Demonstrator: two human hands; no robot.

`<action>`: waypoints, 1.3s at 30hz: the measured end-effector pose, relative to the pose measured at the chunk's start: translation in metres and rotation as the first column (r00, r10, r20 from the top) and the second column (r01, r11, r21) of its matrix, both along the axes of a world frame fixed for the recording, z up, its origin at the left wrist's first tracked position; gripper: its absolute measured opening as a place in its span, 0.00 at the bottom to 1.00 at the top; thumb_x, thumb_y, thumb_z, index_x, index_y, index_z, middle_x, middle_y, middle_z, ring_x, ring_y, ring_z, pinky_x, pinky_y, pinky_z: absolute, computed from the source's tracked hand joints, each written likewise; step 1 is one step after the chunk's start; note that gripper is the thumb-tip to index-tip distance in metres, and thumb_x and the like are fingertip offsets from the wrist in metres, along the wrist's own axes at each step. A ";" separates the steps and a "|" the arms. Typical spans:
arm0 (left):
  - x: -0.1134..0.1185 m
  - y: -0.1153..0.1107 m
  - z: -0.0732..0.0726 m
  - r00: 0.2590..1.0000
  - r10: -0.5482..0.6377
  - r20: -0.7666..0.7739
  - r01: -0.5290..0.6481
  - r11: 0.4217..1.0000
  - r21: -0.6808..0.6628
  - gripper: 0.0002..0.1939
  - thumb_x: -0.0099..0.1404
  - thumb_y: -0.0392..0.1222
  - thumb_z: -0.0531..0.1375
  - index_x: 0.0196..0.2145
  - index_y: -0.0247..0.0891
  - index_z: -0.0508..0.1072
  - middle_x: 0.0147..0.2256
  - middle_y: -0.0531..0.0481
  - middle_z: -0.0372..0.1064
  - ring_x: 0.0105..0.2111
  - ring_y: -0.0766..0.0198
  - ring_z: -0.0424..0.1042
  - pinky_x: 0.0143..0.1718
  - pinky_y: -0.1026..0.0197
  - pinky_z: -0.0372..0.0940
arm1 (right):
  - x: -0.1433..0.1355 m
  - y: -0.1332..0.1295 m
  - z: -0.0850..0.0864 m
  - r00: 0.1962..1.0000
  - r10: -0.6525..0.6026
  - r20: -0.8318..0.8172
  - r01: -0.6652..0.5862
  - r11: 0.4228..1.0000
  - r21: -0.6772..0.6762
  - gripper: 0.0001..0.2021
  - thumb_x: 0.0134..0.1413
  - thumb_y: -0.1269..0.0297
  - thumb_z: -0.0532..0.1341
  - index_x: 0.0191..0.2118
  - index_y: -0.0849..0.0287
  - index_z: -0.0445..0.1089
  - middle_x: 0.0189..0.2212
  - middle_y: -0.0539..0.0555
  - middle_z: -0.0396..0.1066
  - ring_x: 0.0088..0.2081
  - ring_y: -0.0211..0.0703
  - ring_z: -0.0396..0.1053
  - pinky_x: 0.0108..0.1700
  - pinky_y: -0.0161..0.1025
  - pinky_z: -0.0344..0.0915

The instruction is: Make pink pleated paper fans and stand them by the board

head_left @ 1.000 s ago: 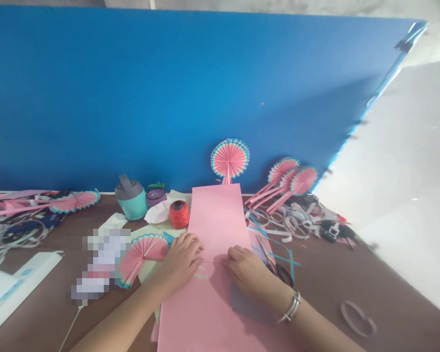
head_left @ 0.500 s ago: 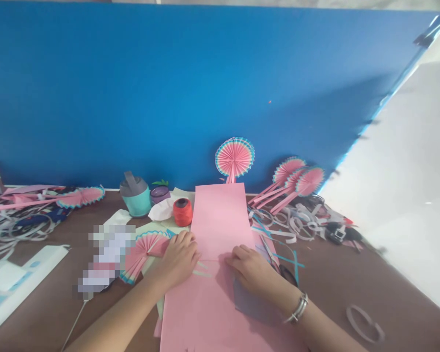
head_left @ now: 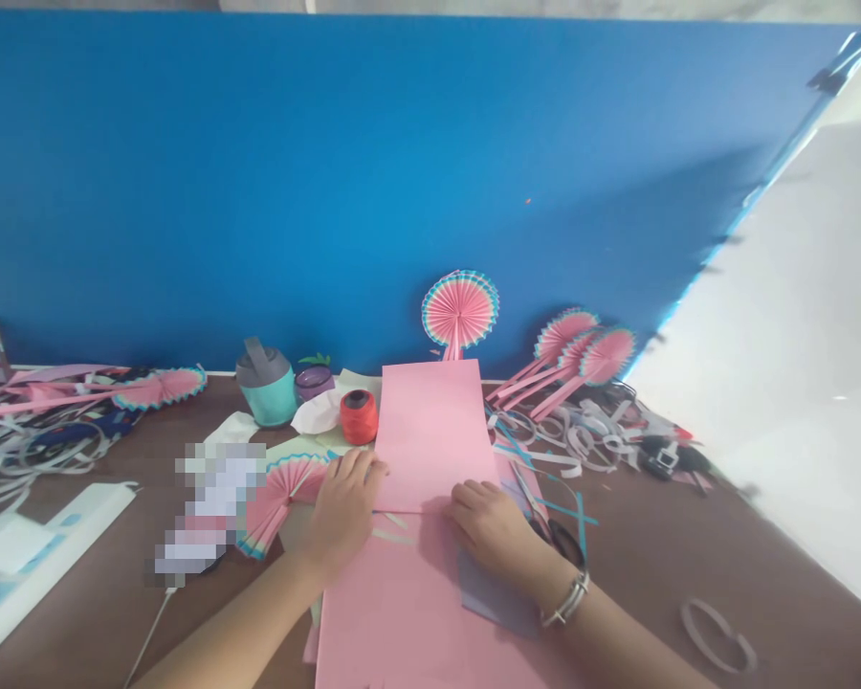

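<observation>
With the hands taken as the dial's centre, twelve o'clock is being closed off by a blue panel (head_left: 316, 191), apparently serving as a backrest. The side toward two o'clock is being filled by a glossy white surface (head_left: 796, 344); floor or wall cannot be told. The brown table (head_left: 638, 584) is being crowded by offcuts at ten and two. Six o'clock is being covered by a broad pink sheet (head_left: 394, 632), met between the hands by a narrower pink sheet (head_left: 434, 421) being laid toward twelve, seemingly so that the join is within reach of both hands. Its left edge is being touched by the left hand (head_left: 344, 507), fingers loosely bent; its lower right part is being met by the right hand (head_left: 495, 526), fingers curled closer, probably for steadying. Whether paper is being pinched cannot be told. At twelve, a round pleated fan (head_left: 460, 311) is being propped against the panel; at one, three fans (head_left: 581, 349) are being leaned together, perhaps to save room. Nine is being occupied by a half-spread fan (head_left: 273, 502), three by scissors (head_left: 541, 512) being left near the right hand, and eleven by a red spool (head_left: 360, 421).
</observation>
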State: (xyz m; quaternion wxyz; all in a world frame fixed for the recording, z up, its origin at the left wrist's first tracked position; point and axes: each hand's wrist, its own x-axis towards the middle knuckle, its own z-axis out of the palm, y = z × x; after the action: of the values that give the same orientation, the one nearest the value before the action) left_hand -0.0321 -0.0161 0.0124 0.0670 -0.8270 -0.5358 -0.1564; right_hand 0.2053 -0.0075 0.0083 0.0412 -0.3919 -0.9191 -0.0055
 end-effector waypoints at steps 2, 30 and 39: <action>0.008 -0.004 0.003 0.993 -0.091 0.077 0.090 0.996 0.011 0.15 0.63 0.26 0.47 0.42 0.38 0.68 0.41 0.46 0.65 0.44 0.56 0.60 0.44 0.53 0.55 | -0.001 0.001 -0.002 1.000 0.011 0.009 -0.011 0.999 0.030 0.08 0.59 0.73 0.54 0.31 0.60 0.68 0.33 0.54 0.67 0.33 0.42 0.59 0.34 0.41 0.48; 0.026 0.004 -0.003 0.946 0.064 0.318 0.027 0.961 -0.275 0.09 0.64 0.33 0.53 0.29 0.38 0.71 0.31 0.51 0.72 0.37 0.60 0.67 0.40 0.56 0.55 | -0.003 0.006 -0.001 0.876 -0.363 -0.317 0.291 0.923 -0.253 0.07 0.59 0.68 0.55 0.32 0.59 0.69 0.32 0.51 0.71 0.39 0.41 0.65 0.39 0.38 0.51; 0.026 0.005 0.000 0.973 0.057 0.222 0.001 0.967 -0.255 0.09 0.65 0.34 0.52 0.31 0.38 0.71 0.33 0.51 0.70 0.39 0.59 0.66 0.40 0.56 0.54 | -0.001 0.006 0.003 0.893 -0.387 -0.231 0.355 0.920 -0.168 0.07 0.58 0.71 0.55 0.33 0.59 0.69 0.32 0.51 0.69 0.38 0.41 0.62 0.38 0.38 0.48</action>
State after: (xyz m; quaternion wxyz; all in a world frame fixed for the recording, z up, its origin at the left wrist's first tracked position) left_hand -0.0065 -0.0112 0.0122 -0.0990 -0.7976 -0.5673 -0.1795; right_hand 0.2047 -0.0019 0.0111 0.1356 -0.5593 -0.8124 0.0937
